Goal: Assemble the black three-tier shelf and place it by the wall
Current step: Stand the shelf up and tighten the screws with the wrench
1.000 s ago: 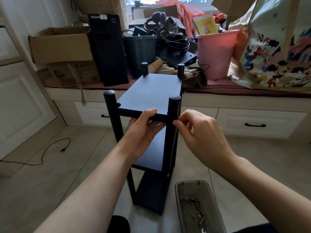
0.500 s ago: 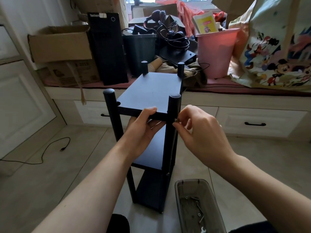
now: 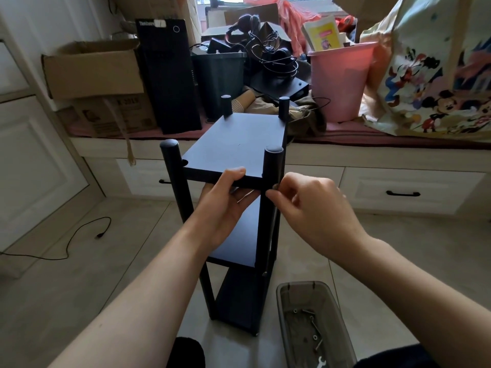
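Observation:
The black three-tier shelf (image 3: 236, 144) stands upright on the tiled floor in front of me, with four round posts and three flat boards. My left hand (image 3: 225, 205) grips the near edge of the top board, thumb on top and fingers underneath. My right hand (image 3: 305, 208) pinches a small screw (image 3: 275, 186) against the near right post (image 3: 271, 181) at the height of the top board. The screw is mostly hidden by my fingertips.
A grey plastic tray (image 3: 284, 314) with several loose screws and a small wrench lies on the floor at my right. A window bench (image 3: 398, 152) with drawers carries cardboard boxes (image 3: 93, 67), a black computer tower (image 3: 167, 75) and a pink bin (image 3: 342, 81). A black cable (image 3: 79, 235) lies at left.
My right hand has moved in to the near right post and now pinches a screw at it. My left hand keeps its grip on the top board.

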`<state>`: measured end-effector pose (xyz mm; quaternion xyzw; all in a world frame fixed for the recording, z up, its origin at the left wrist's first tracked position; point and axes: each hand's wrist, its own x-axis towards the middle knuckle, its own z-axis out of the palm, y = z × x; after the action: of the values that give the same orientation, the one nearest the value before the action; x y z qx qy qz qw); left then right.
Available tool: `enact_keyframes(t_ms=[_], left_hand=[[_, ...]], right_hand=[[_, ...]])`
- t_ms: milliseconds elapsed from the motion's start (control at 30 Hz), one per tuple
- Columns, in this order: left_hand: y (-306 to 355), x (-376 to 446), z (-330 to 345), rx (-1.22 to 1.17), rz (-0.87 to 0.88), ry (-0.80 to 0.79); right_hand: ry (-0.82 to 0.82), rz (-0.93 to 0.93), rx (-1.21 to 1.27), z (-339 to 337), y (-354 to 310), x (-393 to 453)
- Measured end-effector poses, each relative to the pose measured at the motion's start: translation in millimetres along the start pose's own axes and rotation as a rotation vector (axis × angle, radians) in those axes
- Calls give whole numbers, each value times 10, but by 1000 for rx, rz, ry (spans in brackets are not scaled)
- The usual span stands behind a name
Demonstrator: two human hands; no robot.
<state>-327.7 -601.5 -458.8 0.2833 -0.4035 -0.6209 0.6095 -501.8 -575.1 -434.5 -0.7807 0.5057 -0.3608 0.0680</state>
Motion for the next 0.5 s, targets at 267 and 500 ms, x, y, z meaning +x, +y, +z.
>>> enact_keyframes(t_ms=[267, 500], left_hand=[[6, -14, 0, 13, 7, -16], [50, -46, 33, -2, -17, -25]], right_hand=[[-57, 28, 137, 18, -23, 26], [-156, 224, 479, -34, 236, 214]])
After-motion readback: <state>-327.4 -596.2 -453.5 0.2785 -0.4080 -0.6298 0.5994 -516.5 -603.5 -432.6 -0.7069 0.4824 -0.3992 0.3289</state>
